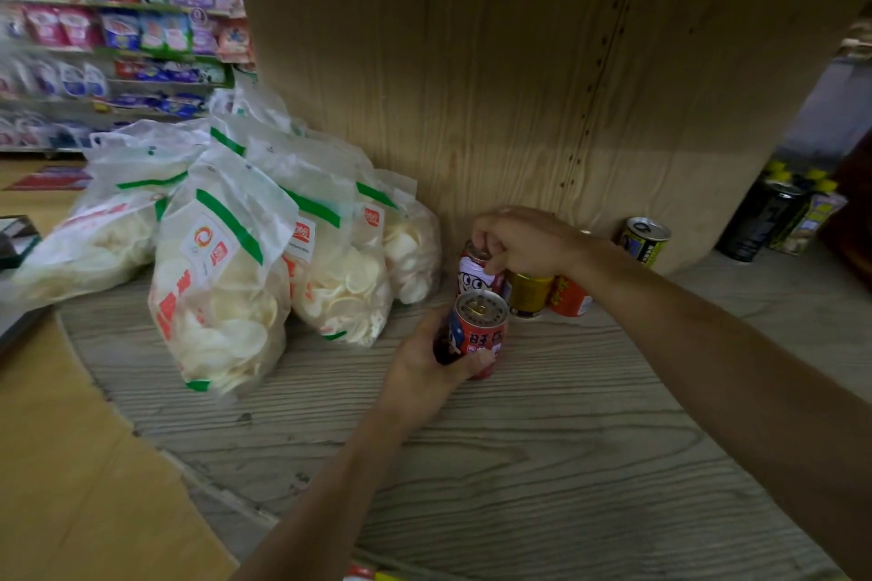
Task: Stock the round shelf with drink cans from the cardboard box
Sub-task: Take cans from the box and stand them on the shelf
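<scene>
My left hand (427,361) grips a red cartoon drink can (479,330) upright, just above the round wooden shelf (519,462). Behind it, my right hand (521,241) holds the top of a second red cartoon can (474,271) that stands near the shelf's wooden core. Under my right wrist stand a gold can (528,293) and an orange can (568,297). A yellow-and-black can (642,241) stands further right against the core. The cardboard box is out of view.
Several clear bags of white crackers (226,259) crowd the shelf's left part. Dark bottles with yellow caps (778,217) stand at the far right. The curved wooden core (519,85) rises behind the cans. Snack racks (118,38) fill the left background.
</scene>
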Motion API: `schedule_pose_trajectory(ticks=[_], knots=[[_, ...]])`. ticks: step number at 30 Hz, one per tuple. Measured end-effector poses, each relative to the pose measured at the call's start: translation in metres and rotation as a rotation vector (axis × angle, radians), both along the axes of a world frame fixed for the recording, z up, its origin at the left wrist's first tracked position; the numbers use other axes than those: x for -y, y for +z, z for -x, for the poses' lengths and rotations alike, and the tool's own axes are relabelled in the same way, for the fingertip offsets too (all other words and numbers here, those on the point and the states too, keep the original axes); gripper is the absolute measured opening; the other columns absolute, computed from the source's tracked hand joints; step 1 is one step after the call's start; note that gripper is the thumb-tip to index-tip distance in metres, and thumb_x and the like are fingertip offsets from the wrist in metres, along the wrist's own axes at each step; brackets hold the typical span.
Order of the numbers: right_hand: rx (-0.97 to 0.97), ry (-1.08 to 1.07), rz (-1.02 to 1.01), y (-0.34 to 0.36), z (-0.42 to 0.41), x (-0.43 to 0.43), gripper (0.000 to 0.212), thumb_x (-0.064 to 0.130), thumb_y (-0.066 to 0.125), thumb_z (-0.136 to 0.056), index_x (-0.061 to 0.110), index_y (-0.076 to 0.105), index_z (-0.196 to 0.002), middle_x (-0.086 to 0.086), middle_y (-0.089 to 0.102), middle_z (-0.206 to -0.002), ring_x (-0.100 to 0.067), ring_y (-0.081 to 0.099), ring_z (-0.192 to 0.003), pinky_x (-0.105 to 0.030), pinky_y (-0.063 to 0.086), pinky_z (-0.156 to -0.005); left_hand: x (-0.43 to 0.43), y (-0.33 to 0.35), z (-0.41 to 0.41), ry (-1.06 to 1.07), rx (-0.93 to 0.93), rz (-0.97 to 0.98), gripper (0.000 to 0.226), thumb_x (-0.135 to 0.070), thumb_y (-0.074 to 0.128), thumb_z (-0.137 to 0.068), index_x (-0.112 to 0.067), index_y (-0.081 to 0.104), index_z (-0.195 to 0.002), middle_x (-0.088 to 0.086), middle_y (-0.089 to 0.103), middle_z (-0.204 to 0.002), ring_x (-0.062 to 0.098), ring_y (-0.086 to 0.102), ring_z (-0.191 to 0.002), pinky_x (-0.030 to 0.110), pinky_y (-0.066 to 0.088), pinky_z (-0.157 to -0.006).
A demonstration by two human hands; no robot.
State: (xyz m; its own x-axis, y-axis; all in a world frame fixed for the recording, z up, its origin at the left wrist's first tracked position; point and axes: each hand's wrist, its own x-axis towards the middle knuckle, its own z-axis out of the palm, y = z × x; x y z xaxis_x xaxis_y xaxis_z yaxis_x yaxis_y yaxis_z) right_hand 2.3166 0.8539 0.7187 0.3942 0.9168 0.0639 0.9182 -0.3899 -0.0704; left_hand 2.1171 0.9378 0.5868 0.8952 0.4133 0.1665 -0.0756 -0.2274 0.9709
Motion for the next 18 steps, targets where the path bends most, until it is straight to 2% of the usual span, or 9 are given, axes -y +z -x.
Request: schedule_pose_trajectory(ticks=[5,10,14,18], knots=[[0.016,-0.014,-0.031,0.0,0.002,-0.007,0.033,0.037,0.08,-0.08,0.025,0.056,-0.101,0.016,0.053,-0.076,-0.012,0.053,-0.084,-0.029,0.035,-0.063,0.002,0.002,0.001,0.008,0.008,0.012,0.074,-0.049,0.083,-0.066,-0.031,0.058,-0.133,-0.014,0.071,-0.121,0.003,0.066,-0.112,0.037,0.053,-0.102],[0.03,0.003,-0.008,-0.002,0.007,-0.015,0.03,0.036,0.077,-0.083,0.026,0.053,-0.097,0.015,0.052,-0.078,-0.015,0.056,-0.085,-0.03,0.039,-0.066,0.002,0.002,0.001,0.003,0.004,0.005,0.067,-0.035,0.085,-0.074,-0.029,0.058,-0.135,-0.014,0.07,-0.121,0.001,0.065,-0.112,0.034,0.053,-0.102],[0.018,-0.005,-0.017,-0.002,0.006,-0.014,0.028,0.036,0.077,-0.083,0.027,0.053,-0.094,0.015,0.051,-0.079,-0.015,0.056,-0.086,-0.03,0.039,-0.068,0.001,0.002,0.001,0.0,0.002,0.009,0.067,-0.035,0.085,-0.075,-0.029,0.057,-0.135,-0.014,0.07,-0.122,0.001,0.065,-0.112,0.034,0.053,-0.102],[0.019,0.003,0.006,-0.005,0.006,-0.012,0.021,0.032,0.075,-0.084,0.028,0.055,-0.085,0.014,0.05,-0.078,-0.013,0.053,-0.084,-0.03,0.037,-0.068,0.001,0.002,0.001,-0.007,-0.001,0.007,0.071,-0.043,0.085,-0.071,-0.029,0.057,-0.135,-0.013,0.07,-0.122,0.002,0.065,-0.113,0.036,0.053,-0.102]])
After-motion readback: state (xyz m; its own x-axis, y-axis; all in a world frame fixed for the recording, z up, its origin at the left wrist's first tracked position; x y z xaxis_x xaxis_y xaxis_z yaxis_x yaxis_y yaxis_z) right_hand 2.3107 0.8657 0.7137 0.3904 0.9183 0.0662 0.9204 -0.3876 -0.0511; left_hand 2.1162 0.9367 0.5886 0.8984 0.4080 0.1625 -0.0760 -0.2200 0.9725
